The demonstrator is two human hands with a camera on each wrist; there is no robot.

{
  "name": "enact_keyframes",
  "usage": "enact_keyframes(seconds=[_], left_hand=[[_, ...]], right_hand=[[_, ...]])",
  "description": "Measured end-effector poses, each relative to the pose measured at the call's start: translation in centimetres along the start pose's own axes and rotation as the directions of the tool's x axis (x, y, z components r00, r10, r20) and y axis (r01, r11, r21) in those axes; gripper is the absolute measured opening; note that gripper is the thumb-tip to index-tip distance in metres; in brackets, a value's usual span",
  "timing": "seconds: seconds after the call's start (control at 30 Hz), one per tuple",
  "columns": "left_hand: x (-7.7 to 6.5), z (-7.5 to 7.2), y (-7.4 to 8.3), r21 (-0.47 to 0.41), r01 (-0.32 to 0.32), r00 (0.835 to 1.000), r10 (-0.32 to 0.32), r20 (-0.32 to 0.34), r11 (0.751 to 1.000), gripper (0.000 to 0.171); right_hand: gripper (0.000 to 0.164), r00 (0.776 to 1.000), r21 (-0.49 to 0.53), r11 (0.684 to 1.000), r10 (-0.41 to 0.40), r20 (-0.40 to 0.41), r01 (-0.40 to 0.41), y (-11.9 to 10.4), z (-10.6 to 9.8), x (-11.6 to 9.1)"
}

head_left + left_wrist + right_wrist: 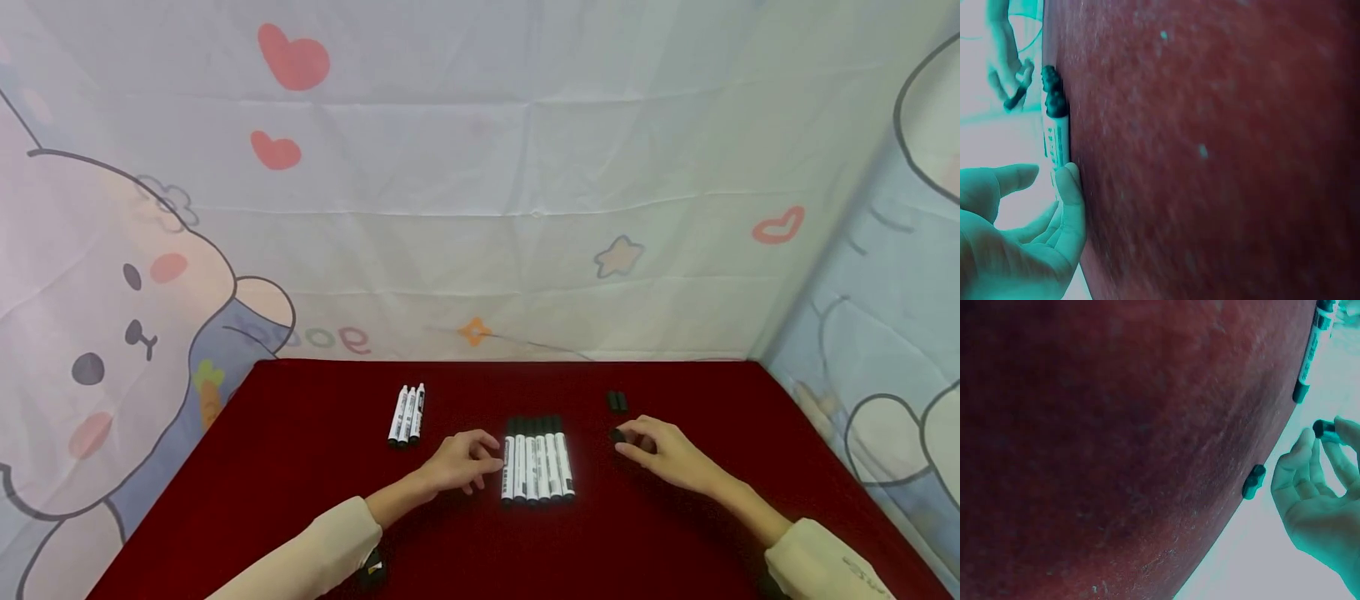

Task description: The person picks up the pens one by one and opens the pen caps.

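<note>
Several white markers with black caps (537,467) lie side by side in a row at the middle of the red table. My left hand (459,461) is at the row's left side, fingers loosely bent; in the left wrist view a fingertip (1067,178) appears to touch a marker (1057,140). My right hand (671,454), off to the right of the row, pinches a small black marker cap (1325,430) between thumb and fingers, above the cloth. Two more black caps (617,402) lie together behind that hand. Three markers without caps (407,415) lie to the back left, white ends pointing away.
Dark red cloth (315,467) covers the table, and a printed curtain (525,167) rises along its back edge. Beside my left sleeve is a small dark object (372,569), partly hidden.
</note>
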State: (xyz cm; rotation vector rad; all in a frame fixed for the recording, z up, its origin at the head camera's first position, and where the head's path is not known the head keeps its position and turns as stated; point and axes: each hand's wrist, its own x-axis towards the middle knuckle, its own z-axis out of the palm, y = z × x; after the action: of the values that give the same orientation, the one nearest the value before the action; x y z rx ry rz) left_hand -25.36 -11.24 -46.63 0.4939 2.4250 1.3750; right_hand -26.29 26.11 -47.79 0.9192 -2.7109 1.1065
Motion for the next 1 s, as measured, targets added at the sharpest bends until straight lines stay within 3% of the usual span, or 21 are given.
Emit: enact_keyframes(seconds=[0.17, 0.4, 0.7, 1.0], left_hand=[[0.3, 0.6, 0.5, 0.012, -0.018, 1.000, 0.018, 0.015, 1.000, 0.043], [0.3, 1.1, 0.5, 0.005, -0.023, 1.000, 0.023, -0.004, 1.000, 0.048], [0.4, 1.6, 0.4, 0.014, -0.017, 1.000, 0.017, -0.003, 1.000, 0.056], [0.1, 1.3, 0.8, 0.070, -0.015, 1.000, 0.014, 0.010, 0.997, 0.056]], right_hand=[[0.031, 0.988, 0.117, 0.982, 0.151, -0.020, -0.147, 0.5, -1.2, 0.9], [0.048, 0.939, 0.185, 0.923, 0.344, 0.001, -0.338, 1.6, -2.6, 2.1], [0.056, 0.911, 0.175, 0.898, 0.413, -0.024, -0.402, 3.4, -2.5, 3.3], [0.054, 0.886, 0.139, 0.885, 0.458, -0.078, -0.445, 4.3, -2.0, 3.9]])
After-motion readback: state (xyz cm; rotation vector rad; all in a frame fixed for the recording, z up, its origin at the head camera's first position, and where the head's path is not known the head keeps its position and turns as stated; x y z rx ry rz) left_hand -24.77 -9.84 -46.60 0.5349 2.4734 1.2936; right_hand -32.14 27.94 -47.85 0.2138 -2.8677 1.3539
